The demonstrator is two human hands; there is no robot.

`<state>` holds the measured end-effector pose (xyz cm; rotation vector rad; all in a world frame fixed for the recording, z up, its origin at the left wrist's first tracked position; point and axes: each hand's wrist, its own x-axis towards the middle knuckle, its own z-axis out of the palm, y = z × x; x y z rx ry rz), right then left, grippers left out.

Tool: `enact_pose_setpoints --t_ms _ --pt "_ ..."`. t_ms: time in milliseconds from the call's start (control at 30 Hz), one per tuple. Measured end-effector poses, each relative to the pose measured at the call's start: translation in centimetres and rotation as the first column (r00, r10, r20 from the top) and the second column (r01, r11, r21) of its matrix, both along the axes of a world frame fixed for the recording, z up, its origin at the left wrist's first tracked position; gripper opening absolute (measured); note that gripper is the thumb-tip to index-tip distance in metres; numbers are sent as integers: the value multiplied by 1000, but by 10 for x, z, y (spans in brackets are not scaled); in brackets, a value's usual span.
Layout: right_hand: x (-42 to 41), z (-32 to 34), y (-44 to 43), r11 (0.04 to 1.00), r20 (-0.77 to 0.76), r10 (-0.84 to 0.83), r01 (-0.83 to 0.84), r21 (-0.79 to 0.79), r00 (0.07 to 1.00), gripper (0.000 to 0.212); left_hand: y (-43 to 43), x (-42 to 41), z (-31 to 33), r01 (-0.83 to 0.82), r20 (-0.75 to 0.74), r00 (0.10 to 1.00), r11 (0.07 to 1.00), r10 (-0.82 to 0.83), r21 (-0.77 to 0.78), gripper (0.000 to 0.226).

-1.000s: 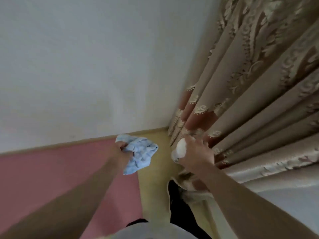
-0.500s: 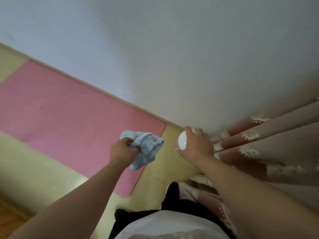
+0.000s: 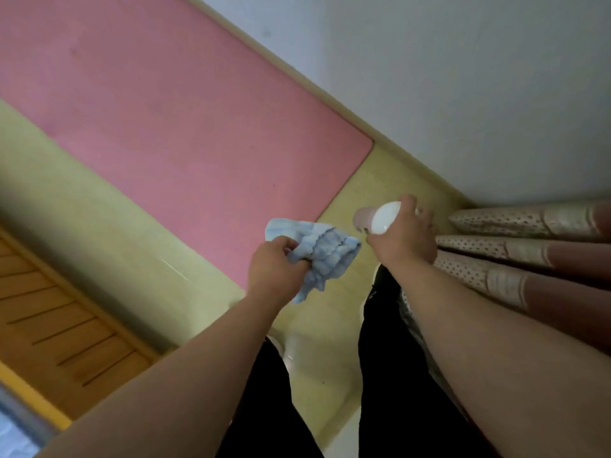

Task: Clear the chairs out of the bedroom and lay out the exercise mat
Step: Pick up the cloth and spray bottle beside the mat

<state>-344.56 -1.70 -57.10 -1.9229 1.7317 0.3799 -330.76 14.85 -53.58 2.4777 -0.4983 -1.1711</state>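
- Here, the flat pink foam exercise mat (image 3: 185, 127) is lying spread on the pale yellow floor (image 3: 82, 206), its long edge running beside the white wall (image 3: 463, 77);
- the left hand (image 3: 276, 266) is curling its fingers tight round a crumpled light-blue cloth (image 3: 319, 256);
- the right hand (image 3: 406, 238) is wrapping its fingers round a white plastic bottle (image 3: 385, 218) with a pinkish cap, just beside the patterned beige curtain (image 3: 515, 249).
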Motion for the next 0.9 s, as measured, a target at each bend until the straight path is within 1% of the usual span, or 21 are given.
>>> enact_pose_setpoints --t_ms 67,100,133,300,433,500,700,833,900 --pt "-3 -41 -7 1000 1 -18 18 7 1000 85 -1 -10 -39 -3 -8 1000 999 3 44 10" --pt "-7 -75 -16 999 -5 -40 40 9 999 85 -7 -18 -75 23 -7 1000 998 -22 62 9" --pt "-6 -90 -20 999 -6 -38 38 19 999 85 -8 -20 -89 40 -9 999 996 -39 81 8" --pt "-23 -208 -43 998 -48 2 1 66 999 86 -27 -45 -210 202 -35 979 966 -199 159 13" --pt "-29 -269 -50 996 -59 74 -71 58 996 85 -30 -59 -272 252 -56 968 948 -246 192 16" --pt "-32 -301 -51 994 -59 98 -95 52 993 85 -30 -68 -304 311 -70 951 925 -303 218 20" --pt "-29 -351 -52 990 -61 138 -135 47 989 85 -27 -78 -359 441 -107 898 863 -428 249 30" --pt "-22 -362 -52 977 -92 211 -212 3 973 86 -33 -84 -379 464 -82 885 855 -458 231 34" --pt "-21 -364 -48 974 -105 221 -224 -22 970 87 -40 -87 -386 463 -72 885 859 -459 216 33"
